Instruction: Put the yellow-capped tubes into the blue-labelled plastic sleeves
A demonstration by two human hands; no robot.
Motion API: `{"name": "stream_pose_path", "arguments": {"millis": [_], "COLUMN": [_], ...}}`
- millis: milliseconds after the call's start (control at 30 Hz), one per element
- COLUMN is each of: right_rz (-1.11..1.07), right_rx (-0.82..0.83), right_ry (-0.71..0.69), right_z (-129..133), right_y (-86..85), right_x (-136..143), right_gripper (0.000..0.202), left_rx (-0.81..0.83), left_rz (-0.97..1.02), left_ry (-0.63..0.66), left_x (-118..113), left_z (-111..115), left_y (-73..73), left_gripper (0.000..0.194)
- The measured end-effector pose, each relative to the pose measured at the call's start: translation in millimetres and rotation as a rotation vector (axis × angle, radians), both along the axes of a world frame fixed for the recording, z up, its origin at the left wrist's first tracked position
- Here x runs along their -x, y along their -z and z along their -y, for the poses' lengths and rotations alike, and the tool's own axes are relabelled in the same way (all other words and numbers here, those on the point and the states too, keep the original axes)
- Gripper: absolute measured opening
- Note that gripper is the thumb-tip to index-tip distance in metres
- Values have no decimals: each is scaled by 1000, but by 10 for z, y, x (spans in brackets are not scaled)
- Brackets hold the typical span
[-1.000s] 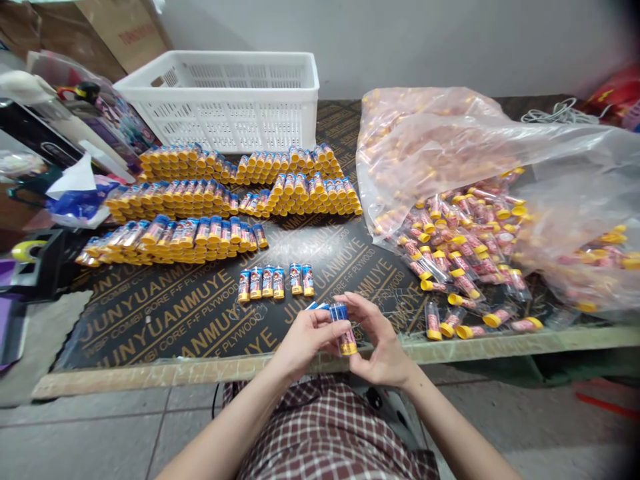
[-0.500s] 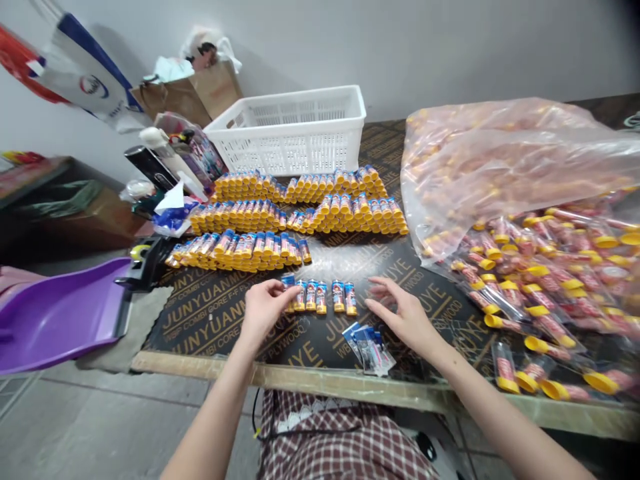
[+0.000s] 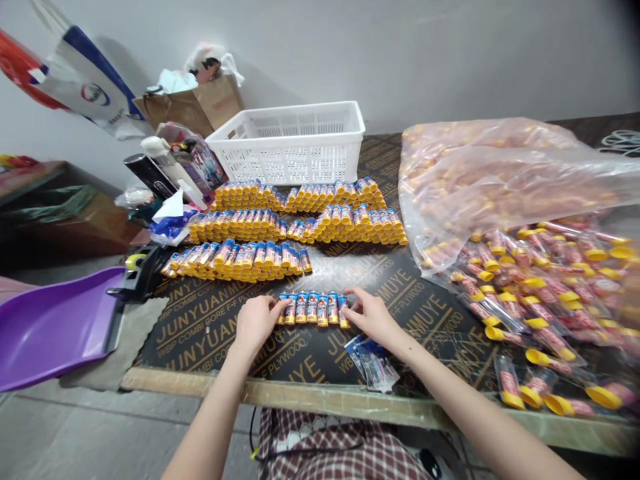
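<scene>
A short row of small blue-labelled tubes with yellow caps [image 3: 313, 308] lies side by side on the dark printed board [image 3: 200, 333]. At the row's left end, my left hand [image 3: 257, 320] touches the end tube with thumb and fingertips. My right hand [image 3: 373, 317] presses against the tube at the right end. The tubes are squeezed between the two hands and touch one another. Just below my right hand lies a small pile of flat blue and white labels [image 3: 373, 363].
Stacked rows of similar tubes [image 3: 240, 260] lie behind, before a white basket [image 3: 295, 153]. At right, a clear plastic bag [image 3: 475, 167] and many loose pink tubes [image 3: 535, 300]. A purple dustpan [image 3: 60, 327], bottles [image 3: 150, 173] and a tissue pack [image 3: 173, 223] are at left.
My right hand has moved left onto the row's right end. The gap between the tubes has closed, and they now form one row.
</scene>
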State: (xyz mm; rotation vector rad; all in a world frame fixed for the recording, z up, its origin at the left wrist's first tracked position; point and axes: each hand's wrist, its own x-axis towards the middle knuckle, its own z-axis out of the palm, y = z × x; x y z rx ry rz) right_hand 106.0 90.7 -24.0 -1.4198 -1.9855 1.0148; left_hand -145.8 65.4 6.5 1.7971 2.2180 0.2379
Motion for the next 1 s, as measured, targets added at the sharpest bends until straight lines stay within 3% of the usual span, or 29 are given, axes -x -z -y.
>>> {"name": "stream_pose_path", "arguments": {"millis": [100, 200, 333, 467, 600, 700, 867, 1000], "right_rz": [-6, -3, 46, 171, 440, 717, 904, 779], "right_rx": [-6, -22, -83, -169, -254, -248, -258, -289], "right_ry": [-20, -29, 72, 271, 371, 383, 363, 426], "right_z": [5, 32, 141, 382, 732, 978, 1178, 1158], "right_y": [-3, -40, -158, -233, -261, -260, -118, -16], "right_x": [31, -24, -368, -977, -1572, -1836, -1937, -1887], "right_gripper": [30, 35, 40, 31, 25, 23, 30, 32], "left_rx": [-147, -310, -140, 4, -3, -1, -3, -111], "left_rz": [-81, 90, 401, 376, 318, 297, 243, 278], "left_ry": [21, 110, 319, 385, 396, 415, 428, 373], "left_x": [-97, -369, -914, -1279, -1333, -1315, -1344, -1360], "left_z": [-4, 36, 261, 468, 475, 450, 486, 525], "left_y": [-75, -69, 52, 199, 262, 247, 211, 232], "left_gripper": [38, 27, 18, 18, 12, 16, 14, 8]}}
